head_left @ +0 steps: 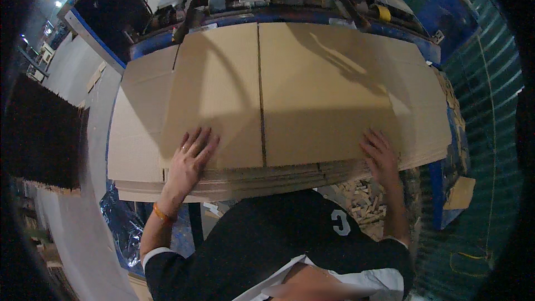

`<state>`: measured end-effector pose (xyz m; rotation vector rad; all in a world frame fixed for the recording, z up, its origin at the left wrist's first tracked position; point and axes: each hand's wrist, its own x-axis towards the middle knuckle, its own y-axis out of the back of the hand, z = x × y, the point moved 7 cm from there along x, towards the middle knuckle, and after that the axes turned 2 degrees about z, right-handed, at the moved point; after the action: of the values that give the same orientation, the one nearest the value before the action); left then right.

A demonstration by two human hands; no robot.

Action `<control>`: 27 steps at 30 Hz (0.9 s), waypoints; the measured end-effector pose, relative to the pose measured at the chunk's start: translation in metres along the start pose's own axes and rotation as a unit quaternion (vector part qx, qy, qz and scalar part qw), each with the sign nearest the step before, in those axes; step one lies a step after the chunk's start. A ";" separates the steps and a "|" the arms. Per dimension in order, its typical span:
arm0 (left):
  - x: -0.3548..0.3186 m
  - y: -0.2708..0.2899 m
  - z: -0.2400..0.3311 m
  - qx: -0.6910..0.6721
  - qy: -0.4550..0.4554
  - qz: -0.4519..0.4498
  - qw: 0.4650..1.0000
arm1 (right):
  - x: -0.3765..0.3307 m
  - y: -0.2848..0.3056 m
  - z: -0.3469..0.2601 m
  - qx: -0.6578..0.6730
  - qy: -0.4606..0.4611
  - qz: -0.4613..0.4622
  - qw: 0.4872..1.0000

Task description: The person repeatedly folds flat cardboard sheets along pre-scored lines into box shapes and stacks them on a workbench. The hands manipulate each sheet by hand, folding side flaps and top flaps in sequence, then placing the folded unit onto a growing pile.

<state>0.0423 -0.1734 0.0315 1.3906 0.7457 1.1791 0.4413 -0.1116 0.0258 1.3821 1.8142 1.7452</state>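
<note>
A flat brown cardboard sheet (323, 95) lies on top of a stack of cardboard sheets (136, 134). A dark slot line runs from front to back across it, left of its middle. My left hand (194, 155) rests with spread fingers on its near left part, an orange band on the wrist. On the near right edge lies my right hand (380, 153), fingers stretched out, thumb side partly hard to see. Neither hand is wrapped round anything. The sheets beneath show as layered edges along the near side.
Behind the stack stands a blue machine (223, 19) with rollers and belts. Cardboard scraps (362, 203) lie below the near edge. A green corrugated wall (479, 134) bounds the right side. Crumpled plastic film (125, 226) hangs at the lower left, and a dark stack (44, 134) stands farther left.
</note>
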 end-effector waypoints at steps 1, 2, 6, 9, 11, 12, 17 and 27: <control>0.003 -0.002 -0.007 0.013 0.009 -0.017 1.000 | 0.008 -0.007 0.003 -0.009 0.014 -0.033 0.999; 0.009 0.003 -0.011 0.005 -0.004 0.022 1.000 | 0.018 -0.013 0.008 -0.020 0.028 -0.056 0.998; 0.041 0.006 -0.038 -0.056 0.001 0.090 0.994 | 0.068 -0.028 0.036 -0.026 0.058 -0.069 0.996; 0.080 -0.002 -0.066 -0.087 0.012 0.144 0.986 | 0.114 -0.042 0.066 -0.037 0.022 -0.100 0.994; 0.115 -0.004 -0.087 -0.035 -0.005 0.175 0.984 | 0.142 -0.057 0.088 -0.030 -0.024 -0.125 0.991; 0.126 -0.006 -0.097 -0.015 0.004 0.173 0.985 | 0.154 -0.060 0.090 -0.048 0.007 -0.089 0.995; 0.182 -0.016 -0.109 0.142 -0.025 0.162 0.976 | 0.190 -0.097 0.107 -0.268 -0.010 -0.032 0.963; -0.084 0.068 -0.178 0.194 0.276 0.368 0.866 | -0.003 0.056 0.174 -0.260 -0.383 0.176 0.869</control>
<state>-0.1623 -0.2044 0.0580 1.7657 0.9083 2.1859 0.5964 -0.0156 0.0326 1.8431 0.6447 1.3484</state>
